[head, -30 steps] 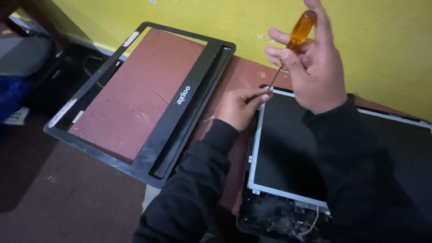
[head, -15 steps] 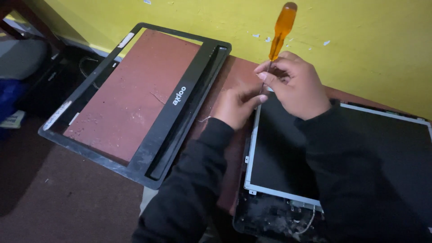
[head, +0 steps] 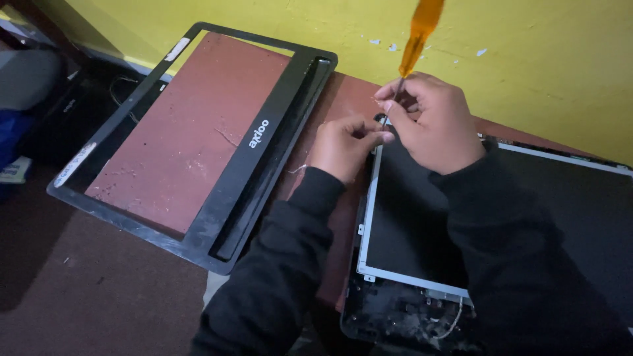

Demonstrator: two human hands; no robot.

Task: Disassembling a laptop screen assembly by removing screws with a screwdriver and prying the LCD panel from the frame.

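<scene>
One screwdriver [head: 414, 43], upright, orange handle uppermost, clasped in right hand [head: 435, 125] grip; tip at screen panel [head: 409, 217] corner; left hand [head: 346, 146] pinching beside it.

We wear long black fabric sleeves [head: 283, 264] reaching our wrists; both bare hands, left [head: 344, 146] and right [head: 432, 125], carry no gloves or rings.

I see both hands crowded at the top left corner of the screen panel [head: 422, 224], the left hand [head: 346, 148] touching the right hand [head: 432, 122], with the screwdriver [head: 412, 49] rising upright between them and the yellow wall [head: 541, 59] close behind. The black frame [head: 264, 165] blocks the left. I find bare counter [head: 165, 151] inside that frame and in the strip between frame and panel.
</scene>
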